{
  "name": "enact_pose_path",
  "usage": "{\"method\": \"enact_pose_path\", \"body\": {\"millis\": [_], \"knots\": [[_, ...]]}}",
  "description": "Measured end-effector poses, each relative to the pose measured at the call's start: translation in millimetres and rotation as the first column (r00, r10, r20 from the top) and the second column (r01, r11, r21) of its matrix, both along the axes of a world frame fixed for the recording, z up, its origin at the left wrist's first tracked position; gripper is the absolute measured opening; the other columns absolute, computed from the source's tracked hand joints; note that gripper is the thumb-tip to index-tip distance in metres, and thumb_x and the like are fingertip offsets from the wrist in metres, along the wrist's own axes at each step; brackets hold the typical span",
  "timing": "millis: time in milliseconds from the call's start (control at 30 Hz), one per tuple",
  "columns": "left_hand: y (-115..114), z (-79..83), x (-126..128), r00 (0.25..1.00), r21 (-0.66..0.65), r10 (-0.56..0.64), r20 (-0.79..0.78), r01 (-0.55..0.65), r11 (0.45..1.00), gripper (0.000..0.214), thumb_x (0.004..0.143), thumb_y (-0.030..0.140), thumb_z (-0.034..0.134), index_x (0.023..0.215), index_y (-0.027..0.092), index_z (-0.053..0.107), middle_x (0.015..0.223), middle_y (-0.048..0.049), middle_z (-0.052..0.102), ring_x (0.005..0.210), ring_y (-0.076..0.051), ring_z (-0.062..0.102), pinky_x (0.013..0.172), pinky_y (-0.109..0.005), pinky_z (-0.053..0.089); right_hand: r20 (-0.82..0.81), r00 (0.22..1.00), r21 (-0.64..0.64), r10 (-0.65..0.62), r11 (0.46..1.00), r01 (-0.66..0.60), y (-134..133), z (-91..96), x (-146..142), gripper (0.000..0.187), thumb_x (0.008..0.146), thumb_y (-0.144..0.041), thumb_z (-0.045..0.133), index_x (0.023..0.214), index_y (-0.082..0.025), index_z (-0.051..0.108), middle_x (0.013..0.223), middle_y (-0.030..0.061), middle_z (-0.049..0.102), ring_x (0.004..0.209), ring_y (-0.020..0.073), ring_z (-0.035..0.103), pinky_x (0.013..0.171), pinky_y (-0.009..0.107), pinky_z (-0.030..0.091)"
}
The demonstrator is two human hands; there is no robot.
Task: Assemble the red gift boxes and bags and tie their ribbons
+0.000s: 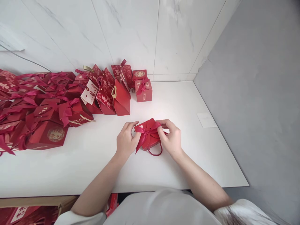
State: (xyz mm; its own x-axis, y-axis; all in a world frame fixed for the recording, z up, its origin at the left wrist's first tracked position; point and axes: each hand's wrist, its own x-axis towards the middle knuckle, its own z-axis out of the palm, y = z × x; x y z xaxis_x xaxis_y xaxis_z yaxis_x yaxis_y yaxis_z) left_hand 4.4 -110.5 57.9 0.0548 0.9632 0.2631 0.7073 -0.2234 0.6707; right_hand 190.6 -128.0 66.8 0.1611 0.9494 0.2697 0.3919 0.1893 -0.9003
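A red gift box (152, 141) with a petal-folded top sits on the white table in front of me. A crimson ribbon (147, 132) is tied in a bow across its top, and a dark red cord handle (155, 154) hangs at its near side. My left hand (127, 139) grips the box's left side, its thumb pressed on the bow's left loop. On the other side my right hand (170, 135) pinches the right loop between thumb and fingers. Some fingertips of both hands are hidden behind the box.
Many red boxes with ribbons (48, 134) crowd the table's left. Taller pointed red boxes (123, 100) and a small ribboned box (144, 93) stand near the tiled wall. A white square (207, 120) lies at the right edge. Below, a cardboard carton (67, 201) holds red packaging.
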Motion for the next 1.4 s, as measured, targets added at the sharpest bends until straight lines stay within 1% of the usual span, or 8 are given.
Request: {"method": "enact_pose_path", "body": {"millis": [200, 400, 567, 733, 900, 1200, 1333, 1400], "knots": [[-1.8, 4.2, -0.5, 1.000, -0.105, 0.030, -0.004, -0.030, 0.994, 0.038, 0.097, 0.047, 0.048, 0.085, 0.023, 0.074, 0.064, -0.0007, 0.062, 0.057, -0.017, 0.056, 0.055, -0.030, 0.039, 0.037, 0.999, 0.006, -0.002, 1.000, 0.001, 0.6, -5.4, -3.4, 0.018, 0.087, -0.020, 0.050, 0.103, -0.024, 0.058, 0.114, 0.0057, 0.070, 0.087, 0.0196, 0.069, 0.072, 0.034, 0.057], [-2.6, 2.9, 0.2, 0.985, -0.055, 0.061, 0.162, -0.052, 0.997, 0.035, 0.093, 0.048, 0.056, 0.109, 0.021, 0.071, 0.094, -0.0049, 0.073, 0.069, -0.017, 0.064, 0.063, -0.028, 0.051, 0.089, 0.996, 0.091, -0.001, 0.996, -0.007, -0.3, -7.3, -5.7, 0.005, 0.092, -0.025, 0.052, 0.094, -0.024, 0.057, 0.109, 0.0066, 0.070, 0.092, 0.0203, 0.067, 0.070, 0.033, 0.057], [-0.3, 3.4, -0.3, 0.977, -0.042, 0.079, 0.200, -0.073, 0.996, 0.041, 0.095, 0.049, 0.053, 0.116, 0.018, 0.070, 0.102, -0.0065, 0.070, 0.074, -0.013, 0.065, 0.060, -0.023, 0.052, 0.058, 0.998, -0.014, 0.010, 1.000, -0.009, -2.3, -4.8, -4.9, 0.029, 0.094, -0.029, 0.048, 0.122, -0.025, 0.054, 0.124, 0.0082, 0.066, 0.101, 0.0217, 0.068, 0.065, 0.032, 0.060], [-2.5, 0.8, 1.7, 0.988, 0.002, 0.029, 0.148, -0.030, 1.000, 0.045, 0.098, 0.045, 0.049, 0.127, 0.015, 0.066, 0.107, -0.0083, 0.071, 0.088, -0.016, 0.068, 0.071, -0.024, 0.057, 0.002, 0.996, -0.172, 0.093, 0.981, -0.092, -1.7, -5.6, -3.4, 0.058, 0.098, -0.041, 0.046, 0.152, -0.031, 0.029, 0.151, 0.0101, 0.048, 0.127, 0.0279, 0.059, 0.089, 0.044, 0.059], [-4.2, -2.0, 2.9, 0.991, 0.072, 0.021, 0.136, -0.031, 0.997, 0.041, 0.099, 0.040, 0.049, 0.127, 0.015, 0.066, 0.117, -0.0091, 0.071, 0.098, -0.018, 0.070, 0.085, -0.027, 0.059, -0.099, 0.988, -0.239, 0.118, 0.961, -0.138, -0.8, -7.4, -4.0, 0.059, 0.100, -0.052, 0.039, 0.154, -0.028, 0.031, 0.155, 0.0076, 0.043, 0.141, 0.0270, 0.044, 0.110, 0.048, 0.045], [-3.7, -5.2, 1.3, 0.992, 0.181, 0.032, 0.121, -0.054, 0.982, 0.036, 0.098, 0.032, 0.052, 0.126, 0.015, 0.068, 0.114, -0.0083, 0.074, 0.100, -0.018, 0.071, 0.092, -0.028, 0.057, -0.123, 0.987, -0.250, 0.105, 0.959, -0.133, 0.5, -6.3, -3.3, 0.058, 0.099, -0.055, 0.039, 0.149, -0.026, 0.042, 0.148, 0.0075, 0.052, 0.117, 0.0273, 0.064, 0.099, 0.045, 0.054], [-3.9, -6.8, 1.1, 0.993, 0.210, 0.038, 0.115, -0.062, 0.976, 0.035, 0.095, 0.031, 0.058, 0.124, 0.016, 0.069, 0.107, -0.0078, 0.076, 0.085, -0.016, 0.073, 0.080, -0.026, 0.059, -0.079, 0.991, -0.299, 0.111, 0.945, -0.130, 1.5, -5.1, -2.7, 0.067, 0.096, -0.058, 0.044, 0.153, -0.024, 0.037, 0.146, 0.0100, 0.054, 0.094, 0.0260, 0.072, 0.084, 0.044, 0.059], [-3.6, -6.5, 0.5, 0.993, 0.226, 0.047, 0.108, -0.071, 0.972, 0.033, 0.093, 0.031, 0.061, 0.121, 0.016, 0.071, 0.102, -0.0072, 0.077, 0.075, -0.015, 0.071, 0.071, -0.025, 0.059, -0.069, 0.992, -0.305, 0.108, 0.944, -0.124, 1.9, -4.4, -2.8, 0.066, 0.096, -0.059, 0.043, 0.152, -0.024, 0.038, 0.145, 0.0090, 0.055, 0.101, 0.0276, 0.071, 0.089, 0.045, 0.058]]}}
